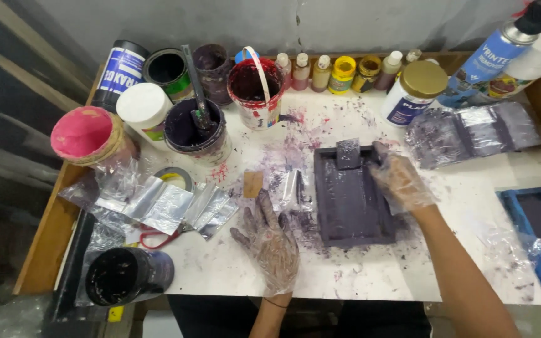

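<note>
Frame: small dark printing frame point(352, 203), flat at tabletop point(370, 275) centre, near front edge.
Right hand point(401, 181): gloved, grasping the squeegee point(348, 153) at frame's far end.
Left hand point(272, 241): gloved, released, flat beside frame.
Risk: unheld frame may shift; wet ink may smear.

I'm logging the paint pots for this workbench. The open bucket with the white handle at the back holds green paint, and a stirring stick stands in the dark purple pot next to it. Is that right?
Not quite. The head view shows the open bucket with the white handle holding dark red paint, not green. The rest stands: a stirring stick stands in the dark purple pot next to it.
</note>
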